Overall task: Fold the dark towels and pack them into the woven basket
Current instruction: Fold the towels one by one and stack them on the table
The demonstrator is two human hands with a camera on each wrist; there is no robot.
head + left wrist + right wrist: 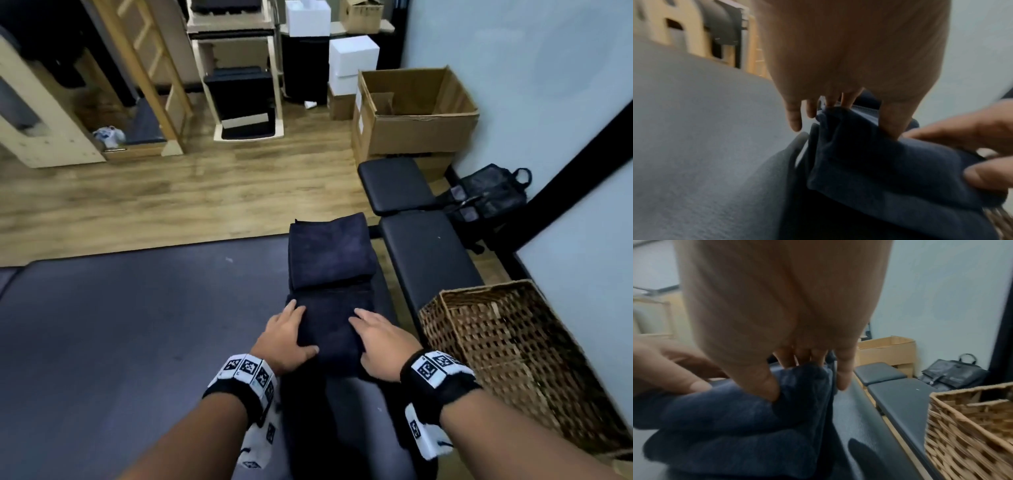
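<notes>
A folded dark towel [329,329] lies at the right end of the grey padded table [137,325]. My left hand [284,337] grips its left side, thumb on top, and my right hand [378,342] grips its right side. The left wrist view shows my left hand [842,128] with its thumb pressed into the towel [879,170] and its fingers down the far edge. Seen from the right wrist, my right hand [807,386] pinches the towel [735,426] the same way. Another folded dark towel [330,253] lies just beyond. The woven basket [479,291] stands to the right, apart from both hands.
A black padded bench [431,260] runs between the table and the basket [962,394]. Behind it stand an open cardboard box [418,113] and a black bag [493,195] against the wall. Wooden frames and white boxes line the far side of the wooden floor.
</notes>
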